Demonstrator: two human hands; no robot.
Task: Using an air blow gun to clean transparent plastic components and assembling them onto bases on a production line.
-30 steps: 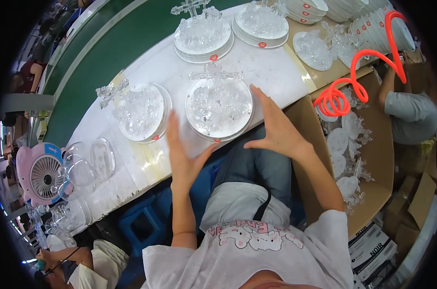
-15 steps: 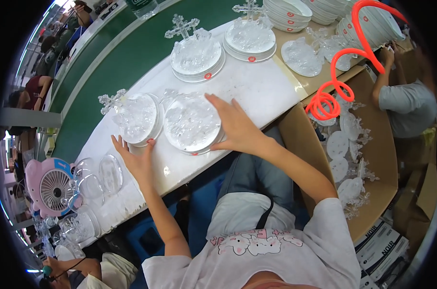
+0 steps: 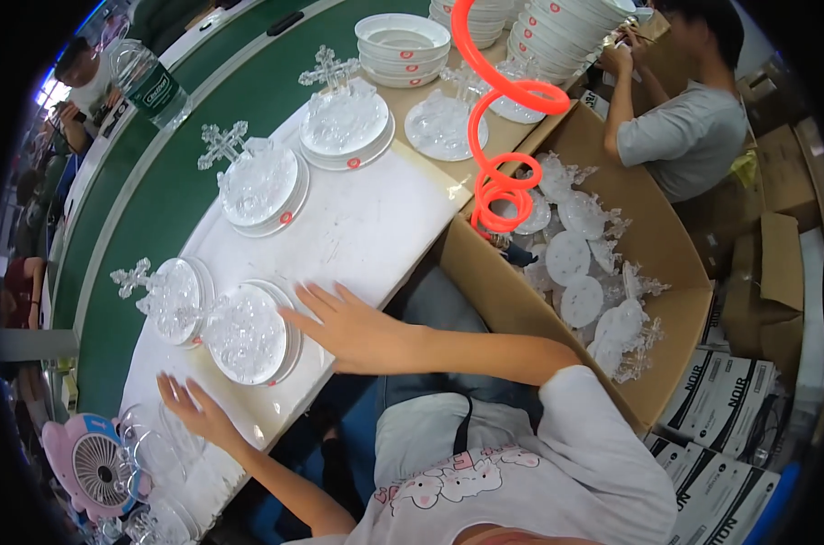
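Near the close edge of the white table [image 3: 367, 213], left of centre, a clear ornament [image 3: 247, 332] is seated on a stack of white discs [image 3: 291, 343], just beside a similar ornament [image 3: 173, 302] to its left. The right hand [image 3: 339, 329] is held spread at the stack's right side; whether contact is made cannot be told. The left hand [image 3: 197, 411] is spread too, on the near side, apart from it. Light, stiff, slippery and brittle handling may be expected; hold is best taken low around the rim, the spiky top being spared.

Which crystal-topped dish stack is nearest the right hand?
The dish stack closest to the table's near edge, beside the right hand; the other three are farther.
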